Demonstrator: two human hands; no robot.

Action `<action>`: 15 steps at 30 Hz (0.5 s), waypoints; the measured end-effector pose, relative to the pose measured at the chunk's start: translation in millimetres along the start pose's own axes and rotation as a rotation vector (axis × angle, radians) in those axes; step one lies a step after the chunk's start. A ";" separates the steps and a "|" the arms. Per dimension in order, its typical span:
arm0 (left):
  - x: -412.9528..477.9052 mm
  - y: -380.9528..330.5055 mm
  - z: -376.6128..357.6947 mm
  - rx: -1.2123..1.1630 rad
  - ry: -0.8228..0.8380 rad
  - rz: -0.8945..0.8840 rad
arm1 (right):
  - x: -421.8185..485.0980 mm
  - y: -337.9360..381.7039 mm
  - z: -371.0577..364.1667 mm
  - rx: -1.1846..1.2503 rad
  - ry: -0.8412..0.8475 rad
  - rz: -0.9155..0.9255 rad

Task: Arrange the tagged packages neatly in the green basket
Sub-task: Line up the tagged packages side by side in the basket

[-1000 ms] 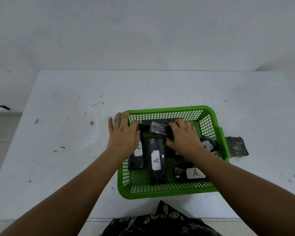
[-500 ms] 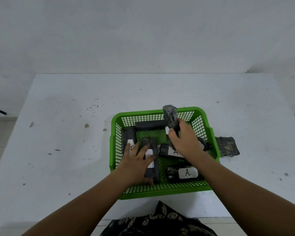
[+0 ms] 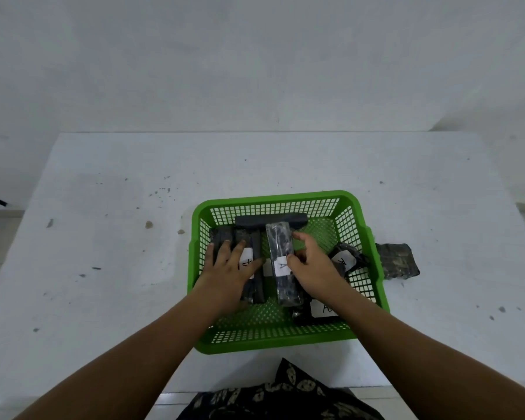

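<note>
- Green basket (image 3: pixel 373 262) sits on the white table (image 3: pixel 103 268), with black packages tagged "A" inside.
- Left hand (image 3: pixel 228 268) lies flat, fingers spread, on the left packages (image 3: pixel 252 283), not clenching.
- Right hand (image 3: pixel 312 265) pinches the middle package (image 3: pixel 281 253) by its side.
- One dark package (image 3: pixel 399 260) lies outside, touching the basket's right wall.

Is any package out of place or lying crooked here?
Yes. One dark package lies on the table, outside the green basket on its right. Inside, a tagged package near the right wall lies slanted.
</note>
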State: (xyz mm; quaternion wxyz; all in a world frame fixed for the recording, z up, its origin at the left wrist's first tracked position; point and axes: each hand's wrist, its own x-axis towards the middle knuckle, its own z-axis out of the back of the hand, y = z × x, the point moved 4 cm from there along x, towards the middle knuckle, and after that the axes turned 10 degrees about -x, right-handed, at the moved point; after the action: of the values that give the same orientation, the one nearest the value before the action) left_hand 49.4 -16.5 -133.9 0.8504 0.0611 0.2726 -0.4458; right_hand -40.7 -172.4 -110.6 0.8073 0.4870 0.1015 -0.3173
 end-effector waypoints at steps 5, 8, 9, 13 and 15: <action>-0.5 7.5 -1.9 -0.046 -0.024 0.049 | 6.0 0.4 -13.5 -0.178 0.034 0.006; -0.3 7.6 -3.2 -0.062 -0.016 0.036 | 10.0 6.9 -21.3 -0.212 0.018 0.019; 0.5 7.6 -2.9 -0.066 -0.017 0.031 | 12.4 8.1 -22.5 -0.212 0.009 0.008; 1.5 7.0 -2.0 -0.089 -0.026 0.025 | 21.5 9.5 -22.9 -0.312 -0.034 -0.013; 1.6 4.7 -1.9 -0.119 -0.038 0.038 | 24.6 12.2 -23.7 -0.460 -0.029 0.052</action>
State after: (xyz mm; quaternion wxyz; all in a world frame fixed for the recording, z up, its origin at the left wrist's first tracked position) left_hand 53.1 -14.2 -136.9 0.8659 0.0071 0.2810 -0.4137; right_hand -10.7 -158.5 -125.3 0.9064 0.2878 0.1471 -0.2720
